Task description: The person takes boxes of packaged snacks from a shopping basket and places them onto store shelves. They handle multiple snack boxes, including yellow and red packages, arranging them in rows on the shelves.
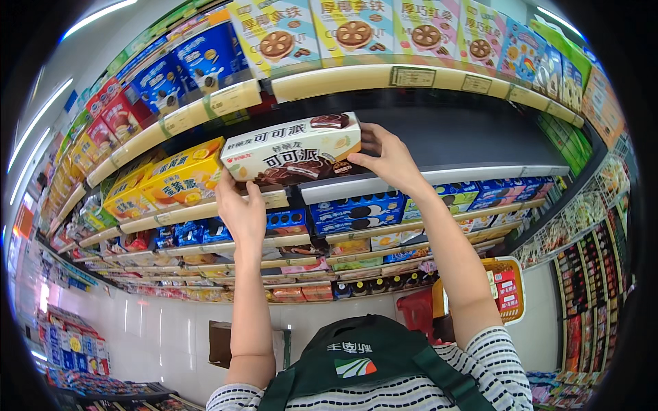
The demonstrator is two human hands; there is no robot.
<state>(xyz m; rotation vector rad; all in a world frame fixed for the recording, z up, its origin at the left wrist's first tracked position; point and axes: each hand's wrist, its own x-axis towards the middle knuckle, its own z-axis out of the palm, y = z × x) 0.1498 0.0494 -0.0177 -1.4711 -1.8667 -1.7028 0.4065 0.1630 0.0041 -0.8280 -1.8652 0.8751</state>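
Observation:
A long white and brown carton of chocolate pies (pixel 295 151) is held by its two ends at a store shelf. My left hand (pixel 240 208) grips its lower left corner, with the thumb at the front. Around the right end, my right hand (pixel 383 154) has its thumb on the front face and its fingers at the side. Yellow cartons of pies (pixel 180 172) stand directly left of the carton on the same shelf. To the right, the dark shelf board (pixel 462 136) shows bare. The carton's underside and back are hidden.
Biscuit boxes (pixel 354 38) line the shelf above, behind a price-tag rail (pixel 426 79). Blue cookie packs (pixel 360 210) fill the shelf below. A yellow basket (pixel 514 290) with red packages stands at lower right. An open cardboard box (pixel 221 344) is on the floor.

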